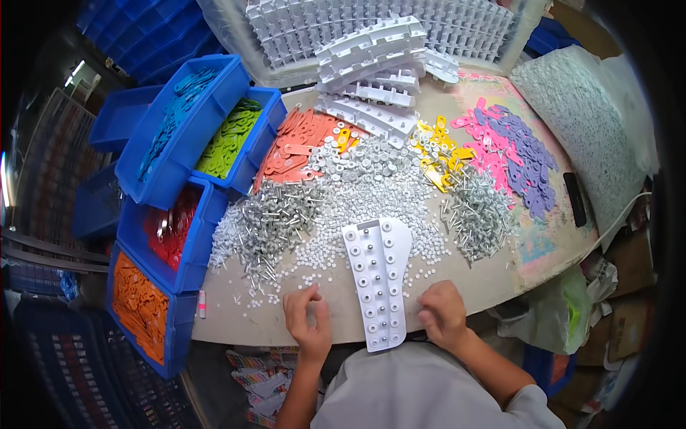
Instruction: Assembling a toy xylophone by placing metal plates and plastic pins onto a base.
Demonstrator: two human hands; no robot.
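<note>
White tray (378, 286) beside curled right hand (444, 314), hold unclear.

We record a light-grey, softly creased top (407, 392); its right sleeve (534, 410) (same grey cloth) is short, the right forearm (494, 366) uncovered. We find left hand (307, 319) and right hand (444, 312) bare.

No word, number or sign is legible here. The colourful printed sheets (261, 380) below the table (243, 322) bear multicoloured marks too small to make out. The small white-and-pink tube (201, 304) near the table's left edge is too blurred for any print to be read.
</note>
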